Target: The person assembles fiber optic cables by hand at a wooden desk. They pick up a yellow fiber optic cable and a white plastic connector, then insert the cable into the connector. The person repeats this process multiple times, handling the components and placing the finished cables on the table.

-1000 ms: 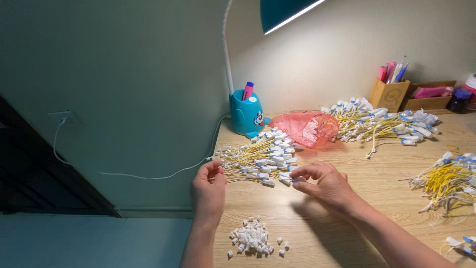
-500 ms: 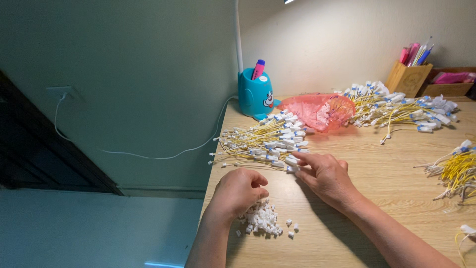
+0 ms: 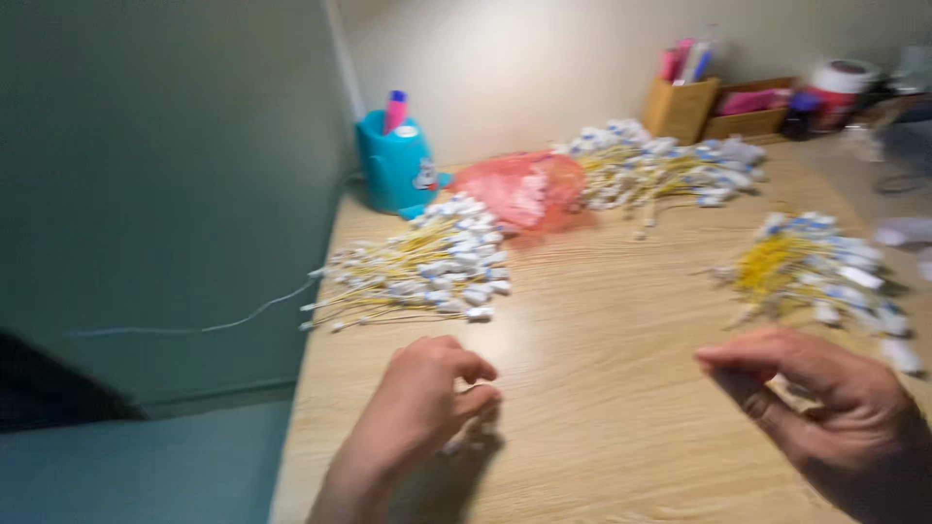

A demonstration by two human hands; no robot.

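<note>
The view is blurred by motion. My left hand [image 3: 417, 417] rests on the wooden table [image 3: 602, 378] with fingers curled and pinched over a small heap of white pieces [image 3: 464, 437], mostly hidden beneath it. My right hand [image 3: 815, 408] hovers at the right, thumb and fingers drawn close together, just below a bundle of yellow wires with white ends [image 3: 811, 272]. Whether either hand holds anything is unclear. A larger bundle of the same wires [image 3: 427, 272] lies beyond my left hand.
A third wire bundle [image 3: 660, 165] lies at the back beside a crumpled red plastic bag [image 3: 524, 189]. A teal pen holder [image 3: 393, 165] stands at the back left, a wooden pen box [image 3: 680, 107] and jars at the back right. A thin white cord [image 3: 194, 325] hangs off the table's left edge.
My right hand has left the near wire bundle and swung to the right, toward the other bundle. My left hand stays over the white pieces. The camera has turned right.
</note>
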